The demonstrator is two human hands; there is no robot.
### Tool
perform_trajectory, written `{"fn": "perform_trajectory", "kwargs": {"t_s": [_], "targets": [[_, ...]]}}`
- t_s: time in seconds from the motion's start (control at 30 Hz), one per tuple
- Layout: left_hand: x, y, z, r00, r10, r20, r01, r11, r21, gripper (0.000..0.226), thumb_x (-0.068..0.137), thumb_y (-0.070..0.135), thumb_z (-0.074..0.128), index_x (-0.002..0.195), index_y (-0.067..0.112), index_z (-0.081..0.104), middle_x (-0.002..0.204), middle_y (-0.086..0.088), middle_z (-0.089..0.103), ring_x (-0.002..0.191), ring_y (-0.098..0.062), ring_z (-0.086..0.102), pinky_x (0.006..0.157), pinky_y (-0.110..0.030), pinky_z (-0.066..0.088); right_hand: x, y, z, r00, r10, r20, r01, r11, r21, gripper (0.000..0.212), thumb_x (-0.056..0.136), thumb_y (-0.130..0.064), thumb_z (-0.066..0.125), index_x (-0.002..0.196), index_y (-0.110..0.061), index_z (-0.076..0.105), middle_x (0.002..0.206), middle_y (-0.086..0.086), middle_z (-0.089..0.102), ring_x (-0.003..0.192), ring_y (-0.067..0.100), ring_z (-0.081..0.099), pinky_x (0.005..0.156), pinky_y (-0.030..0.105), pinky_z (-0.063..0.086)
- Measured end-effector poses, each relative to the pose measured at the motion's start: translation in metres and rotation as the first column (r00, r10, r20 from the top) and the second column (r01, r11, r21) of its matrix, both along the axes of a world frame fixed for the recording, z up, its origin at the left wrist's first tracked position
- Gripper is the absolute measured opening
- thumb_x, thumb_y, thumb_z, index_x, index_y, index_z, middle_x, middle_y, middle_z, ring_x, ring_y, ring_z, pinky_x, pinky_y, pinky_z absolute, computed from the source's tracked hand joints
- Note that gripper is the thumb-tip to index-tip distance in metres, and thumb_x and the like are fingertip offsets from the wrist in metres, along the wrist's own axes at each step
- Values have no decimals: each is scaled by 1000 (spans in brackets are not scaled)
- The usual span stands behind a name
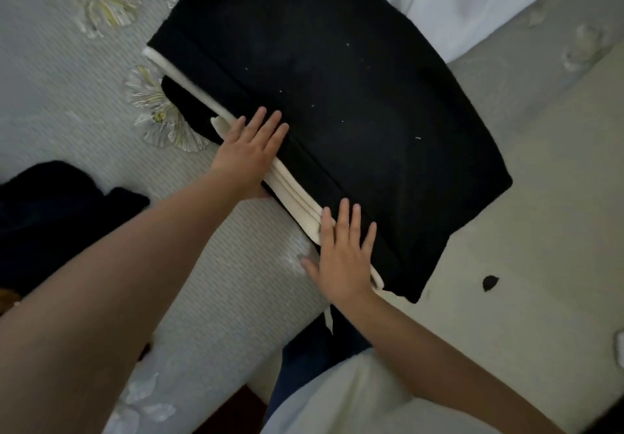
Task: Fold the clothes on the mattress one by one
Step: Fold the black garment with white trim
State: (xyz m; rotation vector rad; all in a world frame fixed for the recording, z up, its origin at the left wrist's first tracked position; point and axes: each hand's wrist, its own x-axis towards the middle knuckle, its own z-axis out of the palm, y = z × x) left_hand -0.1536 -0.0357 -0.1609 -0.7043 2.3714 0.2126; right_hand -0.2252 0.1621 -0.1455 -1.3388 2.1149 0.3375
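The black garment (337, 96) with cream stripes lies folded at the mattress (50, 113) edge, long axis diagonal. Both flat, spread hands press its near edge: left hand (250, 153) farther up, right hand (344, 251) nearer the end.

The folded black garment (337, 113) takes up the middle of the mattress (50, 113) and overhangs its edge. Both hands lie flat along the garment's near, cream-striped edge, the left hand (250, 150) and the right hand (341, 254), blocking that side. Left of the garment, bare mattress lies open as far as a dark clothing pile (50, 214). Beyond the garment's far corner, pale blue fabric (472, 1) closes the way. Right of the garment, bare floor (540, 231) holds 1 small dark scrap (490, 282).
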Motion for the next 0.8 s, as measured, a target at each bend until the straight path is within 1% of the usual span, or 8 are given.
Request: {"fn": "perform_trajectory", "kwargs": {"t_s": [0.07,0.17,0.2,0.4,0.47,0.53,0.63,0.8], "targets": [[0,-2,-7,999,-26,-44,25,999,-25,116,72,49,68,144,10,-14,154,-9,-15,141,-27,-15,110,-39,-12,0,-6,-9,995,-65,-80,63,998,-31,94,68,-56,68,140,-10,30,146,23,28,133,39,32,103,61,23],[2,-5,-11,992,-98,-75,93,993,-70,106,78,44,65,145,8,-10,154,-12,-10,141,-29,-11,111,-38,-11,-9,-7,-32,995,-84,-61,83,996,-30,90,88,-49,47,135,-14,-21,141,19,-29,139,39,-8,100,58,-19],[3,-5,-13,988,-124,-91,115,989,-90,96,84,39,59,145,7,-8,154,-14,-7,142,-30,-9,111,-38,-10,-9,-7,-36,994,-84,-65,82,996,-32,84,93,-42,42,131,-15,-28,139,17,-34,139,39,-13,100,58,-21],[-1,-4,-17,971,-156,-181,141,986,-93,60,96,17,34,145,4,3,154,-16,4,143,-27,-1,114,-34,-5,-30,-26,-18,998,-65,-23,65,998,3,66,94,-17,43,144,1,3,151,23,11,139,34,17,113,46,17],[-2,-3,-8,974,-100,-203,90,994,-54,59,94,12,40,145,6,12,154,-13,12,143,-23,6,114,-31,-3,-43,-28,-2,993,-26,-115,14,995,-104,58,84,-24,61,133,-1,40,132,15,50,120,21,50,101,28,39],[-7,2,12,951,-73,-302,63,997,-41,60,85,3,54,139,1,30,147,-17,29,139,-27,24,115,-34,10,-58,-27,25,990,-61,-131,40,987,-155,44,73,-24,71,111,-5,61,106,7,66,95,12,62,82,20,48],[-31,7,53,820,-175,-545,113,983,-146,56,45,-18,76,100,-14,63,101,-31,64,94,-45,63,83,-57,46,-97,-17,64,999,-50,4,50,982,-184,50,84,-11,54,132,-7,41,131,11,50,116,19,50,93,27,40],[-125,17,136,644,-387,-660,184,915,-358,43,43,-17,69,86,-12,67,84,-26,69,74,-39,68,65,-55,52,-205,-2,134,990,-106,-90,80,962,-259,57,83,-7,53,136,-10,34,136,8,45,121,22,46,91,35,42]]}}
